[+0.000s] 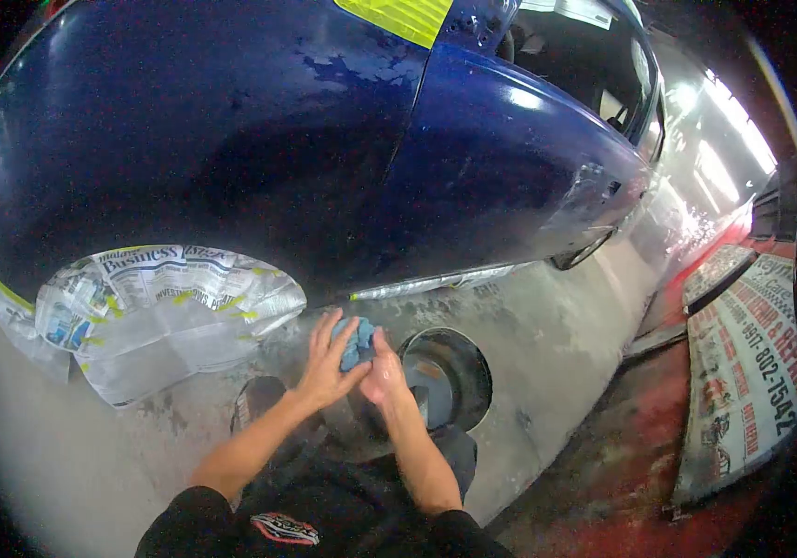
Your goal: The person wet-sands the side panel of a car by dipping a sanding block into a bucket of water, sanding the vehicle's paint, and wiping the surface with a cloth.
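Note:
Between my two hands is a crumpled blue-grey cloth (358,344), above the floor and just left of the bucket. My left hand (326,361) presses on its left side with the fingers pointing up. On the other side, my right hand (383,370) holds the cloth, its thumb and fingers partly hidden. A dark round bucket (445,377) stands on the floor by my right forearm, with greyish liquid or residue visible inside. In front of me is a dark blue car body (259,139), its surface dull and patchy in places.
Newspaper (175,279) and yellow-green tape mask the wheel arch at left. Yellow-green tape (408,17) covers a patch at the top. A car door (510,149) with an open window lies right of the panel seam. A printed banner (743,372) lies at right, beside the concrete floor (547,353).

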`<state>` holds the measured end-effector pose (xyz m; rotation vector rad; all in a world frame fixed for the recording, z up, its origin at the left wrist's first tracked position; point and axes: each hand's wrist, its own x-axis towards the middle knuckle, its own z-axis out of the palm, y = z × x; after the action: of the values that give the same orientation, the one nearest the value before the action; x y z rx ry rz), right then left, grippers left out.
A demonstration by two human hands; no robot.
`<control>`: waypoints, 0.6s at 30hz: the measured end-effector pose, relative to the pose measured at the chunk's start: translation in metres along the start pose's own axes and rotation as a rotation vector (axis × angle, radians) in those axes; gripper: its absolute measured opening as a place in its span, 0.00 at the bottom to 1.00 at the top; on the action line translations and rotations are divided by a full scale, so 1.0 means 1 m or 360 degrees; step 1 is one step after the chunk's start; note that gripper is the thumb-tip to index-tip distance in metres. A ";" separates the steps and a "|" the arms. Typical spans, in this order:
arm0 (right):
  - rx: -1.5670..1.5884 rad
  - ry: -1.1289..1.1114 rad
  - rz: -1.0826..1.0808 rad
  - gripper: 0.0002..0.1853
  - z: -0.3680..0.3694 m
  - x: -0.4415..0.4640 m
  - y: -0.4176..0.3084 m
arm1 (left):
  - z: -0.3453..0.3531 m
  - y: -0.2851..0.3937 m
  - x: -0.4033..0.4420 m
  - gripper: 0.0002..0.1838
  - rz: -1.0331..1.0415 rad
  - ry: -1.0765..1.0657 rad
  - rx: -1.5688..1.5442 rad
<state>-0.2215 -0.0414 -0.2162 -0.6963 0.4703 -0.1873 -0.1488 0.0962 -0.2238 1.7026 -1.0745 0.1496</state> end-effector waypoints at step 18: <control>-0.2035 0.0896 -0.2973 0.31 0.224 0.082 -0.176 | -0.276 0.159 0.354 0.28 0.1823 0.0157 0.1594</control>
<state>-0.0448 -0.0719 0.0199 -2.2219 0.2666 -2.0003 0.0538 0.1135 0.2069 1.5885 -1.9630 1.7005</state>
